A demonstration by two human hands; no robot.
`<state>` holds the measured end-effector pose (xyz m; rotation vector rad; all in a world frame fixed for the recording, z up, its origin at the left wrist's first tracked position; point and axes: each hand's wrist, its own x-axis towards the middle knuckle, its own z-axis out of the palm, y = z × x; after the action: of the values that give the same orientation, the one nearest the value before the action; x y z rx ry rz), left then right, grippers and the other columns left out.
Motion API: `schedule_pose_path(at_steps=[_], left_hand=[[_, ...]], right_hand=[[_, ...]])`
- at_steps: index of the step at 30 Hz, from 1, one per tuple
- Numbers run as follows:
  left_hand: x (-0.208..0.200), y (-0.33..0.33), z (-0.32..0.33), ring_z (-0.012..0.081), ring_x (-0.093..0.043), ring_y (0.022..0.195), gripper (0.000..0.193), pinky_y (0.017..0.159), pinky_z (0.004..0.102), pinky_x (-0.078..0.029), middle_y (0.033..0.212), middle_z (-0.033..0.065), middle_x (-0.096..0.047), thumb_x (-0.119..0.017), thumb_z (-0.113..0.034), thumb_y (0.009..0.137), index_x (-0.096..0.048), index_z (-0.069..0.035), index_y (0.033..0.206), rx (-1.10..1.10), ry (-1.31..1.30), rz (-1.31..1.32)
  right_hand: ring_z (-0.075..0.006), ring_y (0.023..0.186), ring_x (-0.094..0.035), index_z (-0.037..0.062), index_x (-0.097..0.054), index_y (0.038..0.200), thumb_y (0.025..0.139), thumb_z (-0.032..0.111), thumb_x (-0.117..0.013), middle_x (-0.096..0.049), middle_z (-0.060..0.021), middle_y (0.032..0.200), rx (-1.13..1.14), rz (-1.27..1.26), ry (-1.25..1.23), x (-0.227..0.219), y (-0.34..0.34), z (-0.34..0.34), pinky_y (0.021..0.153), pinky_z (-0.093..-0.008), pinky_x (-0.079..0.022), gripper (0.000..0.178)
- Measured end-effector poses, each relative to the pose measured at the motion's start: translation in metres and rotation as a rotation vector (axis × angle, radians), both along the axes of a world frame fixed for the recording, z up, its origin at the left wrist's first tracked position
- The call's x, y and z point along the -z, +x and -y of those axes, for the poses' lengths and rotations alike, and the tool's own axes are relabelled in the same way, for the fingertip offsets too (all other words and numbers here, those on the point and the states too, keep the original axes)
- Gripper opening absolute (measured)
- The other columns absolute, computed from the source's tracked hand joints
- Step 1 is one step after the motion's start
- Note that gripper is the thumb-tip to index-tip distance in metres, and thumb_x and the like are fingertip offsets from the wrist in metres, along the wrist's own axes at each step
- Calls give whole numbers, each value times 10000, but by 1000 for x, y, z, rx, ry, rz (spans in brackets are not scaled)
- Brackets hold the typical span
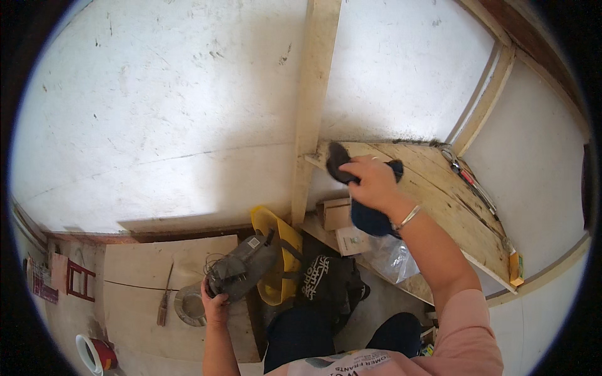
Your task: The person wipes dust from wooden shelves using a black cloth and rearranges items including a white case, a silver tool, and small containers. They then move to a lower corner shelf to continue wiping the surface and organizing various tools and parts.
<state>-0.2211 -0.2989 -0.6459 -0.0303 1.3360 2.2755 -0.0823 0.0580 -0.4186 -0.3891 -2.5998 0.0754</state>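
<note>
My right hand [373, 182] is raised over the left edge of a wooden corner shelf [426, 188]. Its fingers close round a dark blue cloth [371, 219], which bulges out on both sides and hangs below the hand. Lower on the left, my left hand [216, 305] grips the near end of a dusty grey, elongated object [251, 266] with a pale label and thin wires; its exact kind is unclear. That object is held above a pale wooden board, beside a round grey ring-shaped piece [190, 306].
A wooden-handled pointed tool [164, 301] lies on the board [138, 263]. Beside it stand a yellow container [276, 232] and a black bag [329, 282]. Below the shelf are cardboard boxes [337, 214] and clear plastic [398, 260]. Hand tools [467, 178] and a small yellow box [515, 269] occupy the shelf's right side.
</note>
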Motion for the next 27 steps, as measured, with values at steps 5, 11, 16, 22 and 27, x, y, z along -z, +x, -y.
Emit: schedule_pose_path(at_steps=[5,11,16,22,27], left_hand=[[7,-2,1,233,-510,915,735,698,297,-462,1064,89,-485,-513,51,477,-381,-33,1195,9,83,-44],[-7,3,-4,211,-509,894,726,661,255,-444,1060,78,-486,-512,49,482,-387,-38,1193,-11,4,-1],[6,-1,0,216,-506,916,718,693,260,-446,1063,77,-486,-518,44,487,-392,-37,1189,3,-33,-19],[4,0,-2,211,-509,911,731,681,265,-448,1073,74,-481,-535,37,496,-386,-37,1207,-35,-12,-23],[7,1,2,217,-519,893,755,645,274,-459,1081,77,-476,-532,55,498,-370,-41,1229,-3,-23,7]], right_hand=[[-280,821,-525,67,-597,964,654,92,-570,-527,-130,955,-120,-261,374,-8,-49,30,670,-372,-452,312],[-227,749,-496,61,-585,959,672,95,-552,-489,-101,876,14,-251,708,40,-93,24,650,-306,-441,291],[-248,736,-491,63,-572,948,694,90,-516,-463,-98,833,-69,83,610,87,-85,30,649,-313,-433,262],[-325,842,-484,49,-534,1044,713,35,-514,-469,-176,975,-33,-59,335,110,-56,32,724,-372,-432,332],[-318,879,-477,89,-520,1109,700,6,-552,-445,-159,999,42,-325,451,95,-87,31,719,-384,-453,419]])
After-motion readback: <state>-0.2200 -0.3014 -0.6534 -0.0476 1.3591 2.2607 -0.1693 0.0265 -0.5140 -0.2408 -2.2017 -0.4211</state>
